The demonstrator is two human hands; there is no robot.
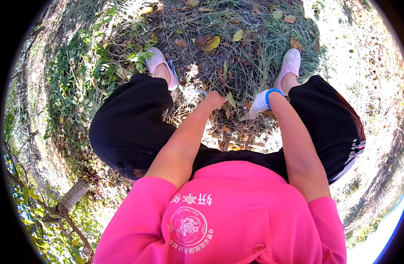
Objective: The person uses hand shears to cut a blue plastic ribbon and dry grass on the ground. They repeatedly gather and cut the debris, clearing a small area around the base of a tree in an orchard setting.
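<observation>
My bare left hand (216,99) is low over dry grass and fallen leaves between my feet, its fingers bent downward. A thin bluish-white strip (192,90) runs from beside this hand toward the pink shoe (155,61) on my left foot; whether the hand grips it cannot be made out. To the right, my right hand (259,103) wears a white knitted glove with a blue cuff. Its fingers point down at the dry litter, and their tips blur into it. A yellowish-green leaf (231,99) lies between the two hands.
Black trouser legs (132,122) flank both arms. Green leafy weeds (99,62) grow on the left, beside a tree branch (71,198) at lower left. Several yellow and brown leaves (212,43) lie ahead. Another pink shoe (289,66) stands on the right.
</observation>
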